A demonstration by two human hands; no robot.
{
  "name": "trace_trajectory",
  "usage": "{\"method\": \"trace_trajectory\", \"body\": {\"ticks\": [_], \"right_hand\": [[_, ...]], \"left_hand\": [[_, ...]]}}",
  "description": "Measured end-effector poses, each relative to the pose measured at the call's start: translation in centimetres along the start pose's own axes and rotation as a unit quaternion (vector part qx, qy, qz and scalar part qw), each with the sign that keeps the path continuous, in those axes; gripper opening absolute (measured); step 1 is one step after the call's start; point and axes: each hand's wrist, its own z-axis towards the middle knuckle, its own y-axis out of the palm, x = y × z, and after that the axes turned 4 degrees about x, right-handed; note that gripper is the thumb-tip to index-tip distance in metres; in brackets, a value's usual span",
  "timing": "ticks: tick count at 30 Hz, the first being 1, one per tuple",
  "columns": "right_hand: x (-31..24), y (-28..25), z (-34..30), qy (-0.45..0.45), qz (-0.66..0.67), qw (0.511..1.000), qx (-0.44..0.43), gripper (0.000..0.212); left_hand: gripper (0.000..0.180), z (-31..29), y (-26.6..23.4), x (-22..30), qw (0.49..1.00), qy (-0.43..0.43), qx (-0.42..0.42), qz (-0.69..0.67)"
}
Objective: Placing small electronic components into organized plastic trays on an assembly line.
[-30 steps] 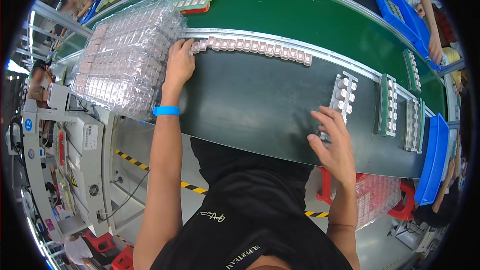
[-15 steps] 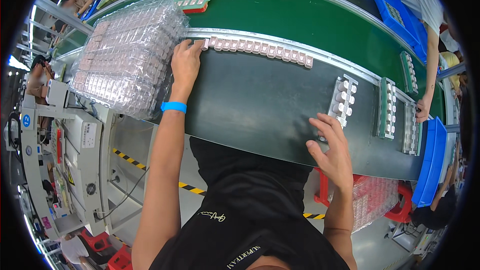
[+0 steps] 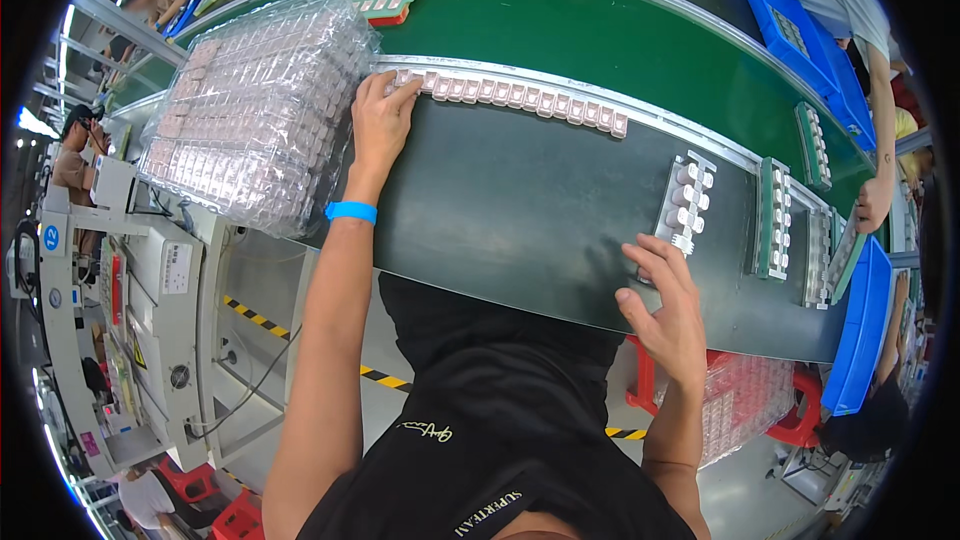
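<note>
My left hand [image 3: 380, 125], with a blue band on its wrist, is at the left end of a row of small pale pink cases [image 3: 500, 93]. Its thumb and fingers close round the end of the row and partly hide the cases there. The row lies along the metal rail [image 3: 660, 120] at the bench's far edge. My right hand [image 3: 668, 305] hovers over the near edge with fingers apart, holding nothing. Just beyond it stands a grey fixture [image 3: 680, 205] carrying several white rounded pieces.
A tall stack of clear plastic trays [image 3: 260, 110] stands at the left. Green strips of white pieces [image 3: 773, 220] stand at the right, near a blue bin [image 3: 860, 330]. Across the rail runs a green belt [image 3: 560, 30]. A co-worker's hand [image 3: 874, 205] grips a green strip.
My left hand has shifted slightly right, and the row has moved a little right with it. My right hand barely moved. The co-worker's hand has raised a green strip beside the blue bin.
</note>
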Motion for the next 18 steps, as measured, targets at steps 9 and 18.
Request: {"method": "trace_trajectory", "body": {"ticks": [9, 18], "right_hand": [[0.1, -0.1, -0.6, 0.01, 0.002, 1.0, 0.003, 0.046], [-0.1, -0.1, -1.0, 0.003, 0.003, 1.0, 0.012, 0.044]], "left_hand": [[0.032, -0.4, -1.0, 0.7, 0.996, -0.073, 0.021, 0.049], [0.021, -0.4, 0.0, -1.2, 0.995, -0.081, 0.035, 0.037]]}}
